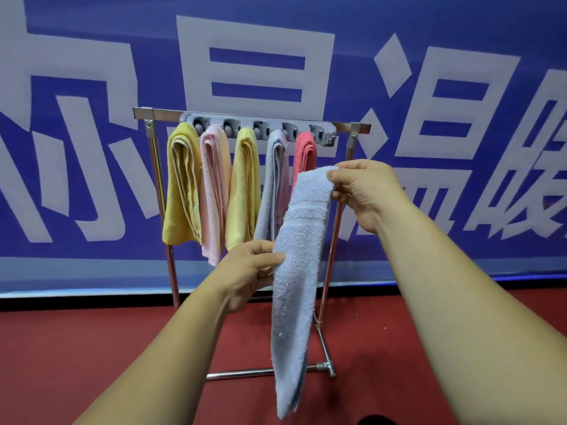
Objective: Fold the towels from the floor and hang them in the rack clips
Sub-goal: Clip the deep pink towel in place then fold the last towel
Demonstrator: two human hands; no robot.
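Note:
A folded light blue towel [296, 271] hangs long and narrow in front of the metal rack [352, 127]. My right hand [359, 191] pinches its top end, just below the rack's right side. My left hand [248, 271] grips the towel's left edge near the middle. Several folded towels hang from the grey clip strip [260, 125]: yellow [181, 185], pink [214, 191], yellow [244, 185], pale blue [274, 185] and coral red [305, 151]. The held towel covers the lower part of the red one.
The rack stands on a red floor [76, 363], with its base bar [245, 373] low behind the towel. A blue banner with large white characters [254, 65] fills the wall behind. A dark shape [372, 420] shows at the bottom edge.

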